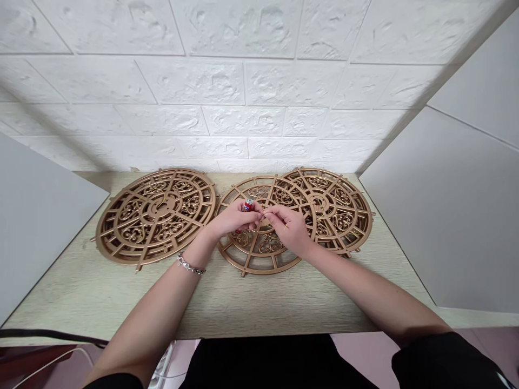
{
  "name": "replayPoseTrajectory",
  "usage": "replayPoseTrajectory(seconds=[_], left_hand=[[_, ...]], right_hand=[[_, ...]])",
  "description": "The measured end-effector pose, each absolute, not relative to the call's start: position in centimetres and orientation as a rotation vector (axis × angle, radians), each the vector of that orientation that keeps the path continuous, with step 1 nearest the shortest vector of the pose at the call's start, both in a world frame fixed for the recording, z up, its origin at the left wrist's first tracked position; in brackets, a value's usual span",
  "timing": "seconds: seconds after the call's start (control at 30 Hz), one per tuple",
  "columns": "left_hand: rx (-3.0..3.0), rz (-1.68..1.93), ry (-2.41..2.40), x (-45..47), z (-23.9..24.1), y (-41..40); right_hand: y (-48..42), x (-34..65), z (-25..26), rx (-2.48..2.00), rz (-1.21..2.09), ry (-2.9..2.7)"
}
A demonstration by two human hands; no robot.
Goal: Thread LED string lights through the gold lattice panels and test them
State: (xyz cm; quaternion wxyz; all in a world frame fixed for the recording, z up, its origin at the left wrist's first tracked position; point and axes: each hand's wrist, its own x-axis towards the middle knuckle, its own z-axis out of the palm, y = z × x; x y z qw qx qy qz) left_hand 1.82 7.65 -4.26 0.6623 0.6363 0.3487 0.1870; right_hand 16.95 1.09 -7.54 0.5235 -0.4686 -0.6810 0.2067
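Three round gold openwork discs lie on a pale wooden table (251, 302). Both hands meet over the middle disc (259, 254). My left hand (235, 218) is closed round a small red cylinder with a silver top (247, 205). A silver chain bracelet (190, 265) is on that wrist. My right hand (288, 227) is pinched shut, its fingertips touching those of the left; what it pinches is too small to make out. The right disc (340, 213) partly overlaps the middle one. The left disc (156, 213) lies apart from both hands.
A white embossed brick wall (243, 97) rises behind the table. Grey panels stand at the left (36, 216) and right (454, 216). A black cable (48, 335) runs along the table's near left edge.
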Motion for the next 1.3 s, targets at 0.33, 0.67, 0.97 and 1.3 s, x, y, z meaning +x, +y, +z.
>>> replayPoseTrajectory(seconds=[0.33,0.67,0.97,1.3], left_hand=[[1.434,0.429,0.730,1.69,-4.64,7.88],[1.359,0.499,0.699,1.70,-4.65,7.84],[1.421,0.454,0.689,1.74,-4.72,7.86],[1.369,0.477,0.753,1.52,-4.05,7.77]], right_hand=[[1.10,16.87,-7.58,-1.078,0.459,-1.654],[1.14,16.89,-7.86,-1.098,0.509,-1.600],[1.15,16.84,-7.72,-1.038,0.404,-1.653],[1.30,17.05,-7.36,-1.133,0.462,-1.556]])
